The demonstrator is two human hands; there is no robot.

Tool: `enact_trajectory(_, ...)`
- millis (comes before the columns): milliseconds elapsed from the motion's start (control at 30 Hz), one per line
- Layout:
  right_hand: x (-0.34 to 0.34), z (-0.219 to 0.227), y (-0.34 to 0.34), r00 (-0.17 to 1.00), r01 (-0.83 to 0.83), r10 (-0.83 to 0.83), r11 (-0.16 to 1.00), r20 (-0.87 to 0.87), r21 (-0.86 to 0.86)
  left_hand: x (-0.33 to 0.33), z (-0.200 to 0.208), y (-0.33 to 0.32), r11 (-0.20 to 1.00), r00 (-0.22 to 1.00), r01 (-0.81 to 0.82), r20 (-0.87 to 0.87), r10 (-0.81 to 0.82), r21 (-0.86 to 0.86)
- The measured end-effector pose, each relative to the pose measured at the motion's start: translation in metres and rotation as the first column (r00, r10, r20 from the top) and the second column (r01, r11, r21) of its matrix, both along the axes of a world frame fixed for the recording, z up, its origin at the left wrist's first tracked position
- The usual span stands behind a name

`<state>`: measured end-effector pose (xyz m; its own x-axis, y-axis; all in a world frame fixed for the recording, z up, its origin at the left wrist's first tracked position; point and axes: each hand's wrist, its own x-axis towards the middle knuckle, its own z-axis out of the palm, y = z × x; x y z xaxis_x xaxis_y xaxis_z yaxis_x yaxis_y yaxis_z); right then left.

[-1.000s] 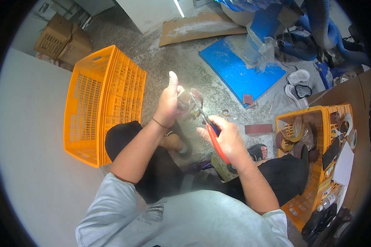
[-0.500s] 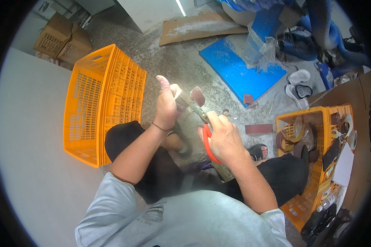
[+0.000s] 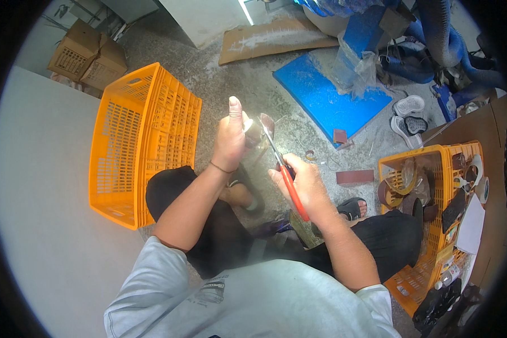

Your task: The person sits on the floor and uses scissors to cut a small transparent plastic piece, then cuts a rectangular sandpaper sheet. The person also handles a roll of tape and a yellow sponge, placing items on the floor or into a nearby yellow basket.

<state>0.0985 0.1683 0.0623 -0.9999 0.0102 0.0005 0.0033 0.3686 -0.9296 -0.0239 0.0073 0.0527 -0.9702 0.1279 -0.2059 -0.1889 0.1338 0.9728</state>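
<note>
Left hand (image 3: 230,138) clamps small clear piece (image 3: 253,134), thumb up. Right hand (image 3: 303,183) holds red-handled scissors (image 3: 281,169) (blades narrow), long axis pointing up-left at the piece.

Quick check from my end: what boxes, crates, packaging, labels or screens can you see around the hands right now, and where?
Two brown cardboard boxes: far left, on the floor.
Empty orange plastic crate: left of the left hand, latticed walls.
Second orange crate: right of the right hand, holding tape rolls and dark pieces.
Flattened cardboard sheet: top centre.
Clear plastic bag: on the blue board.
No screens or signs.
</note>
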Motion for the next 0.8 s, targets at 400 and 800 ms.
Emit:
enact_trajectory(400,0.006,0.002,0.029,0.812,0.347,0.399,0.256,0.426,-0.902,-0.009,-0.006,-0.017,0.866,0.941,0.207,0.150,-0.303,0.454)
enact_trajectory(800,0.011,-0.006,0.001,0.975,0.166,-0.092,0.908,-0.204,0.384,-0.005,-0.004,-0.003,0.802,0.915,-0.001,0.325,-0.240,0.598)
